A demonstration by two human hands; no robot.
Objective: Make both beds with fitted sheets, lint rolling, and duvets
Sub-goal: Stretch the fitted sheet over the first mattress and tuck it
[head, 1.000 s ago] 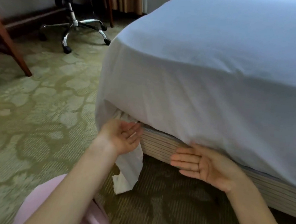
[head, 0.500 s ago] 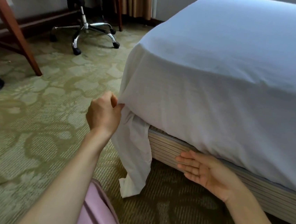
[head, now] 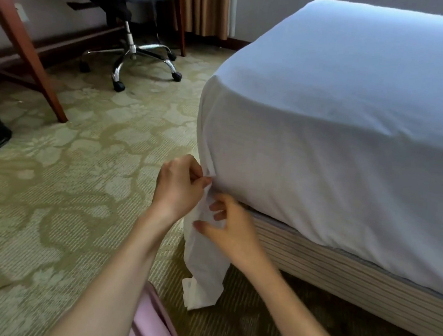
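At bed corner: right hand shifted onto sheet tail, pinching (left hand likewise).

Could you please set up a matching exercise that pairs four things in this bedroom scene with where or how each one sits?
Things:
1. office chair
2. sheet tail
3. striped bed base
4. wooden leg

Places or states:
A. hangs at the bed corner, pinched by the left hand and the right hand
B. slants down to the carpet at far left
C. stands on a chrome wheeled foot near the curtain
D. lies bare below the sheeted mattress

Pairs: 1-C, 2-A, 3-D, 4-B.
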